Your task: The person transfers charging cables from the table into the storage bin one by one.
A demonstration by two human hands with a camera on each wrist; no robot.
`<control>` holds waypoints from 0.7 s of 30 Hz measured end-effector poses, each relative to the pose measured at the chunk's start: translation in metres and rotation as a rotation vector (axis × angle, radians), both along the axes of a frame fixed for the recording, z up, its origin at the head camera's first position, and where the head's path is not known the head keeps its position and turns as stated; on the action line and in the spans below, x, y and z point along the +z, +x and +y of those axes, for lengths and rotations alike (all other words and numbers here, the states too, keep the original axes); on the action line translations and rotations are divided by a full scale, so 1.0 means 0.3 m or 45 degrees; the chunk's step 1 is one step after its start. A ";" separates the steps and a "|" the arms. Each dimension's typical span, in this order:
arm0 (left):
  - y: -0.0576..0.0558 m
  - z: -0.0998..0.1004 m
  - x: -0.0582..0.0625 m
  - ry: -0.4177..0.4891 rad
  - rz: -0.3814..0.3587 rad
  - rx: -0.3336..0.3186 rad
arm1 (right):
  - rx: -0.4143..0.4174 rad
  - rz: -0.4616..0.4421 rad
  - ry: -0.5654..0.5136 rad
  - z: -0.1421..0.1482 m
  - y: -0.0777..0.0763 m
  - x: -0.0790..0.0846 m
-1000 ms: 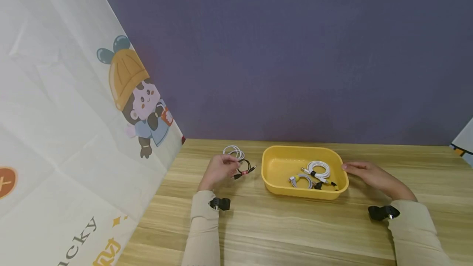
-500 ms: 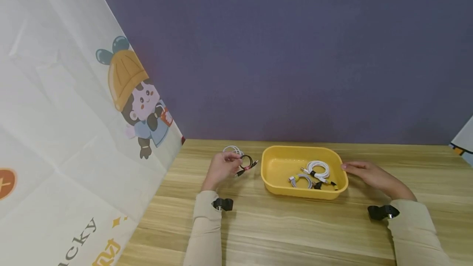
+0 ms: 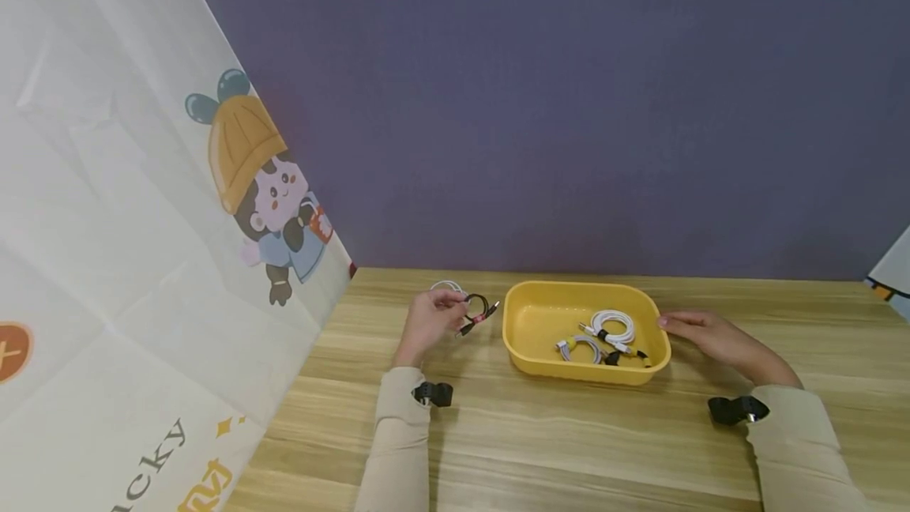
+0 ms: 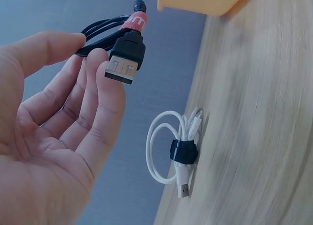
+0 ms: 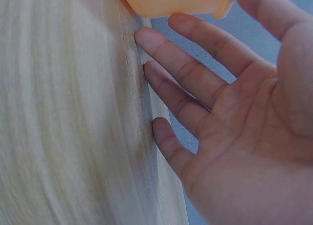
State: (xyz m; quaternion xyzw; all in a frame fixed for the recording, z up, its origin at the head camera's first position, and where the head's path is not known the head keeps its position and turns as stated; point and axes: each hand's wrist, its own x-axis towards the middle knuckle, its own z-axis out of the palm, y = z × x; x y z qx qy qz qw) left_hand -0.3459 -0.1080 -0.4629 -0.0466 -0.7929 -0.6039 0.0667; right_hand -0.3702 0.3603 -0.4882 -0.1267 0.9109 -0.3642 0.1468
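My left hand (image 3: 428,322) pinches a coiled black USB cable (image 4: 128,50) between thumb and fingers, held up off the table to the left of the yellow bin (image 3: 550,366). A red tie wraps the coil, and its USB plug hangs by my fingertips in the left wrist view. Beyond that hand lies a coiled white USB cable (image 4: 182,151) with a black strap, partly covered in the head view. At the bin's right end is my right hand (image 3: 718,338), thumb and forefinger at the rim, fingers spread and nearly straight.
Inside the bin sit a white coiled cable (image 3: 617,325), a grey coiled cable (image 3: 584,348) with a yellow tie, and a black piece (image 3: 611,358) beside them. A blue-grey wall (image 3: 569,117) rises behind the wooden table (image 3: 569,449); a printed white sheet (image 3: 128,220) stands at left.
My left hand has moved slightly up and to the right, bringing the black cable closer to the bin. The right hand and the bin stay in place.
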 end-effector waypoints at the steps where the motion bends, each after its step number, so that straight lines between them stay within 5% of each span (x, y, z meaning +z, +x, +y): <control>1: 0.000 0.000 -0.002 0.000 0.003 0.000 | -0.003 0.003 0.000 0.000 0.000 -0.001; 21: 0.004 0.043 0.008 -0.005 0.046 -0.015 | 0.003 0.002 -0.046 -0.006 0.012 0.008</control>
